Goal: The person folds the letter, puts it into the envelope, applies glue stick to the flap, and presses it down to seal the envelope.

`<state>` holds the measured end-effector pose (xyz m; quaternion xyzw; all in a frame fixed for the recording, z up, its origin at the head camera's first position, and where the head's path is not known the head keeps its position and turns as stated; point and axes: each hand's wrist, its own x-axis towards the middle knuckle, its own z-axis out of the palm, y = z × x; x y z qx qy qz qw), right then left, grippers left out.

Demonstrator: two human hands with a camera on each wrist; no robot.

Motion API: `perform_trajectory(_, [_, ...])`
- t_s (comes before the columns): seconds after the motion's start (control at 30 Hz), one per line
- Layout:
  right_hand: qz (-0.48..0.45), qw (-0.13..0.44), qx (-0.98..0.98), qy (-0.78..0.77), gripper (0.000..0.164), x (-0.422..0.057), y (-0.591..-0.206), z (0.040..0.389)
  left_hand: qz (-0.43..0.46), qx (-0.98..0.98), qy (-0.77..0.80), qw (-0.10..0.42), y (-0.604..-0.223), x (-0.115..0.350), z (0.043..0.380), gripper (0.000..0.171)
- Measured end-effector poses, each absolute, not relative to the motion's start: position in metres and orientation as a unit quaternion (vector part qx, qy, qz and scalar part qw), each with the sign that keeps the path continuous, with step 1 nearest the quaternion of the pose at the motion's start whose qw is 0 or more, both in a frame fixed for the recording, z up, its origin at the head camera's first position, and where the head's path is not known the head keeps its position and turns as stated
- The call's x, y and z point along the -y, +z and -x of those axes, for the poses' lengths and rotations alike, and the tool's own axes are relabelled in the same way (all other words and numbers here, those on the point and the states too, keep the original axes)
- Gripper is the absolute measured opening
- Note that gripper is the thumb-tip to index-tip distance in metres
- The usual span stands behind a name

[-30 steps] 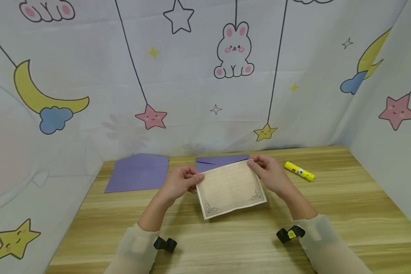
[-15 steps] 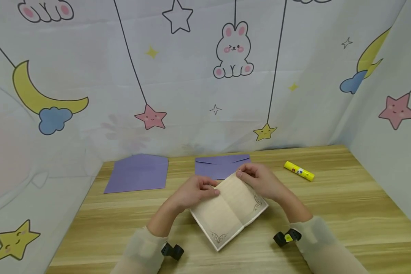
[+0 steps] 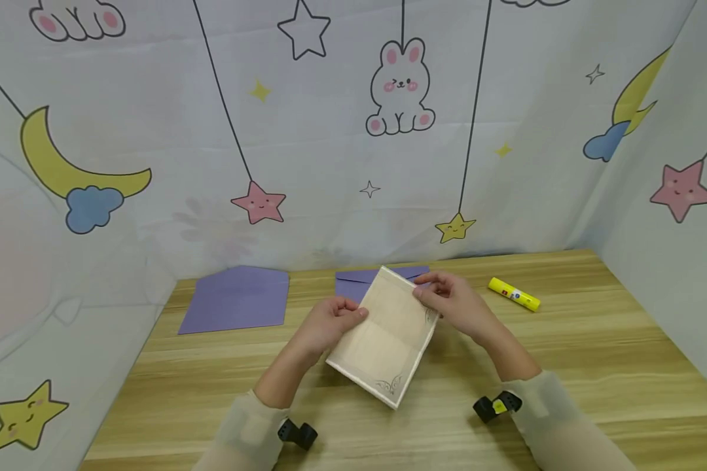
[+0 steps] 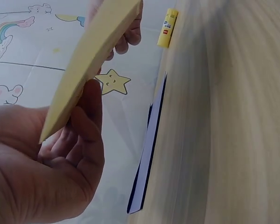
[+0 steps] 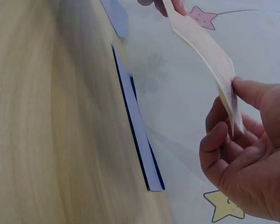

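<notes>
1. Head view: a cream sheet (image 3: pixel 385 327) with scroll-patterned corners is held tilted and turned corner-on, on the near side of the middle purple envelope (image 3: pixel 351 290), hiding part of it. To the sheet's left, the person's left grip (image 3: pixel 332 324) pinches one edge, thumb on top; the right grip (image 3: pixel 455 302) pinches the opposite edge. Left of that envelope lies a second purple envelope (image 3: pixel 235 302), its flap pointing away; right of it lies a yellow tube (image 3: pixel 514 294). All three rest on the wood-grain tabletop (image 3: pixel 595 366).

2. Left wrist view: the sheet appears nearly edge-on, held in the air, well apart from the middle envelope. The left grip has its fingers curled beneath the sheet.

3. Right wrist view: the sheet bows as it spans both grips, above the middle envelope. The right grip's thumb presses one face, fingers curled behind. Two edges stand slightly apart there, so the sheet may be double. Best, I judge, to keep both pinches light and level, turning the grips together to avoid creasing it.
</notes>
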<state>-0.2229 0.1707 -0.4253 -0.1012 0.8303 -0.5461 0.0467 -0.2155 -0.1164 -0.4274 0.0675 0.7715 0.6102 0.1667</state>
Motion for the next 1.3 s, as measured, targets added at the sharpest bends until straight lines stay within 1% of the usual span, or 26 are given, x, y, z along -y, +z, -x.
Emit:
perform_trajectory(0.1, [0.07,0.06,-0.81,-0.579,0.05,-0.174,-0.425,0.225,-0.035,-0.755,0.64,0.142,-0.428,0.117,0.217,0.022])
perform_trajectory(0.2, [0.046,0.079,-0.789,-0.608,0.051,-0.174,-0.424,0.226,-0.013,-0.733,0.667,0.128,-0.427,0.116,0.218,0.021])
perform_trajectory(0.27, [0.039,0.092,-0.777,-0.622,0.048,-0.172,-0.423,0.226,-0.002,-0.719,0.684,0.122,-0.428,0.115,0.218,0.02])
perform_trajectory(0.33, [0.036,0.102,-0.769,-0.63,0.042,-0.171,-0.423,0.225,0.006,-0.708,0.696,0.12,-0.429,0.113,0.218,0.018])
perform_trajectory(0.47, [0.034,0.108,-0.766,-0.633,0.033,-0.168,-0.424,0.224,0.014,-0.696,0.707,0.123,-0.434,0.109,0.218,0.015])
perform_trajectory(0.53, [0.032,0.103,-0.769,-0.63,0.031,-0.168,-0.425,0.223,0.011,-0.692,0.709,0.131,-0.436,0.108,0.218,0.015])
perform_trajectory(0.7, [0.027,0.085,-0.783,-0.616,0.033,-0.171,-0.425,0.225,0.001,-0.686,0.711,0.157,-0.435,0.109,0.218,0.019])
perform_trajectory(0.93, [0.037,0.05,-0.793,-0.606,0.03,-0.176,-0.422,0.225,-0.017,-0.673,0.713,0.194,-0.43,0.115,0.218,0.041])
perform_trajectory(1.07, [0.046,0.038,-0.8,-0.598,0.026,-0.178,-0.421,0.225,-0.006,-0.653,0.729,0.203,-0.427,0.118,0.218,0.048])
perform_trajectory(1.17, [0.065,0.03,-0.803,-0.591,0.022,-0.179,-0.421,0.225,0.008,-0.638,0.743,0.202,-0.426,0.12,0.218,0.048])
perform_trajectory(1.3, [0.115,0.008,-0.809,-0.576,0.016,-0.18,-0.422,0.224,0.016,-0.625,0.756,0.194,-0.425,0.123,0.219,0.039])
